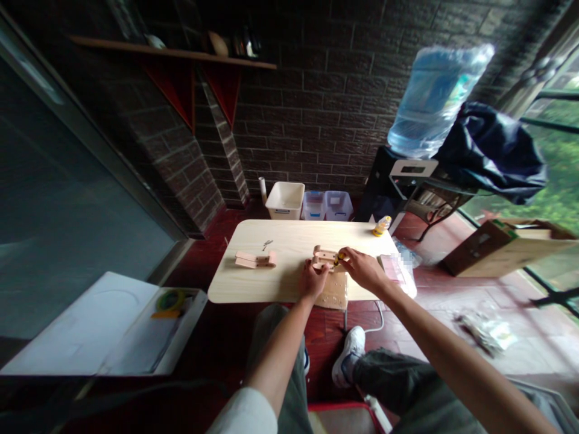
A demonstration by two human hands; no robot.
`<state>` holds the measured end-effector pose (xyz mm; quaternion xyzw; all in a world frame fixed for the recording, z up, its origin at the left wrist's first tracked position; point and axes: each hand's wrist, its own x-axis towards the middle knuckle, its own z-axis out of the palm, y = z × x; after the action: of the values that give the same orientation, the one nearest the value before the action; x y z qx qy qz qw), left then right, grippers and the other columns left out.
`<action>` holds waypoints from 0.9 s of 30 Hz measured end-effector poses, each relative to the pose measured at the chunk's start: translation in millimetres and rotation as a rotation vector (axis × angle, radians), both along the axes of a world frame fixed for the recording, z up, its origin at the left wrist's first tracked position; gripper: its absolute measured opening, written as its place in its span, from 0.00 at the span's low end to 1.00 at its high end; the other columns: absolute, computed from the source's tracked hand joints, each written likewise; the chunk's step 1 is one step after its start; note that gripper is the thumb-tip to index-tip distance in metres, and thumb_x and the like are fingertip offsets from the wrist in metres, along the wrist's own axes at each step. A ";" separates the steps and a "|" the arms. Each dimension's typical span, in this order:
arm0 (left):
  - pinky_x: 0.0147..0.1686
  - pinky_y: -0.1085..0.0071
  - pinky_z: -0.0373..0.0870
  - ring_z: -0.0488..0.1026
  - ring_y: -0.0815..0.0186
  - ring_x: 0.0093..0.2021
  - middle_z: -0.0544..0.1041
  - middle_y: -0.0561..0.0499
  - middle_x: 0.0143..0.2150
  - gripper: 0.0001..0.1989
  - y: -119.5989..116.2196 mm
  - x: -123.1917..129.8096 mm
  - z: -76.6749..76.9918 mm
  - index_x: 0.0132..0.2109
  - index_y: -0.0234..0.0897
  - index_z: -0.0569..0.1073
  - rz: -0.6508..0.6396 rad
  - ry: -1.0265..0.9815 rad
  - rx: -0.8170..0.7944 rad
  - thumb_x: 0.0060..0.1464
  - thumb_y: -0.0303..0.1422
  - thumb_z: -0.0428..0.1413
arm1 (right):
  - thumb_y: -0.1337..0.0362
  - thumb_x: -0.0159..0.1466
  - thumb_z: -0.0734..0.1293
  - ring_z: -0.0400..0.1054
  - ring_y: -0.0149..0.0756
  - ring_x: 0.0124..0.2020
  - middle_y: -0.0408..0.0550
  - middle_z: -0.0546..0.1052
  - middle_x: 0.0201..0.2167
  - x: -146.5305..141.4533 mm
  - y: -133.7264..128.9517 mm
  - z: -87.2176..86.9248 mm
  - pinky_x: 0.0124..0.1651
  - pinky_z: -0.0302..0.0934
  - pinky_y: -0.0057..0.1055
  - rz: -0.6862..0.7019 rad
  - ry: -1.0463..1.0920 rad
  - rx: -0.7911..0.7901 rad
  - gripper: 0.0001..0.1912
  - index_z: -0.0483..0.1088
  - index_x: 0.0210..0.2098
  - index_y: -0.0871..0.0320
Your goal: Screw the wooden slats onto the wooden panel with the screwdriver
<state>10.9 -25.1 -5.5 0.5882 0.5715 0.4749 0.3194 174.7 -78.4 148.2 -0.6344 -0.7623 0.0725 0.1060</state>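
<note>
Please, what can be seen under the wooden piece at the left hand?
A tan slab shows on its near side, at the table edge. What lies directly beneath the wooden piece is covered by it and the left hand.

Left of the wood frame (324, 257), a wood piece (256, 260) is lying on the counter (284, 286), screws (268, 244) just behind it; a bottle (382, 226) is standing at the far right corner; bins (284, 214) are sitting behind, left of the water dispenser (384, 187).
</note>
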 end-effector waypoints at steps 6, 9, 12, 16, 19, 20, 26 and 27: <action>0.43 0.67 0.76 0.81 0.59 0.42 0.83 0.44 0.40 0.16 -0.4 -0.4 -2.5 0.50 0.35 0.79 0.005 0.014 0.004 0.56 0.38 0.64 | 0.60 0.77 0.58 0.79 0.42 0.42 0.54 0.81 0.55 3.0 0.7 -6.5 0.41 0.62 0.31 0.025 0.017 0.054 0.15 0.68 0.59 0.54; 0.44 0.67 0.76 0.81 0.59 0.43 0.82 0.44 0.41 0.16 1.6 1.6 -7.3 0.50 0.35 0.79 0.014 0.020 0.005 0.57 0.38 0.64 | 0.60 0.77 0.58 0.78 0.42 0.43 0.54 0.80 0.56 4.2 -0.1 -8.8 0.42 0.63 0.31 0.025 0.027 0.065 0.15 0.67 0.59 0.54; 0.45 0.68 0.76 0.81 0.60 0.44 0.82 0.45 0.43 0.16 4.1 3.0 -12.7 0.49 0.37 0.79 0.027 0.033 0.003 0.57 0.39 0.63 | 0.60 0.77 0.58 0.79 0.42 0.42 0.53 0.81 0.55 3.5 -1.6 -9.6 0.41 0.63 0.32 0.028 0.018 0.050 0.15 0.67 0.59 0.54; 0.45 0.67 0.76 0.81 0.60 0.44 0.82 0.45 0.43 0.16 5.2 2.3 -15.6 0.49 0.37 0.79 0.031 0.048 0.009 0.57 0.40 0.63 | 0.61 0.77 0.58 0.79 0.42 0.43 0.53 0.81 0.55 1.7 -4.8 -8.7 0.42 0.63 0.32 0.044 0.016 0.046 0.15 0.67 0.59 0.54; 0.44 0.67 0.76 0.81 0.60 0.42 0.83 0.44 0.43 0.17 3.8 1.5 -12.8 0.50 0.36 0.79 0.019 0.008 0.013 0.56 0.39 0.64 | 0.62 0.76 0.58 0.79 0.42 0.43 0.52 0.81 0.55 1.3 -7.8 -7.9 0.42 0.62 0.31 0.070 0.018 0.033 0.15 0.67 0.59 0.54; 0.43 0.68 0.76 0.81 0.60 0.42 0.83 0.44 0.42 0.17 3.1 1.4 -11.2 0.50 0.36 0.79 0.015 -0.009 0.014 0.56 0.38 0.64 | 0.62 0.76 0.59 0.79 0.42 0.43 0.52 0.81 0.56 1.4 -8.7 -7.7 0.42 0.62 0.31 0.081 0.020 0.028 0.15 0.67 0.59 0.54; 0.41 0.68 0.76 0.81 0.61 0.40 0.83 0.45 0.39 0.17 1.4 2.9 -5.0 0.51 0.36 0.79 0.012 -0.065 0.003 0.54 0.36 0.64 | 0.63 0.75 0.61 0.79 0.41 0.43 0.52 0.82 0.53 1.6 -7.6 -5.5 0.41 0.61 0.31 0.040 0.011 0.017 0.13 0.68 0.57 0.53; 0.41 0.68 0.76 0.81 0.61 0.40 0.83 0.46 0.38 0.18 1.4 3.0 -5.1 0.51 0.35 0.79 0.012 -0.061 -0.002 0.54 0.36 0.64 | 0.62 0.75 0.61 0.79 0.41 0.42 0.52 0.82 0.52 1.4 -6.7 -5.0 0.41 0.61 0.31 0.022 0.007 0.017 0.12 0.68 0.56 0.53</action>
<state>13.9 -23.8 -10.5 0.5697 0.5654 0.4938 0.3345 176.1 -85.1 143.2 -0.6248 -0.7694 0.0694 0.1132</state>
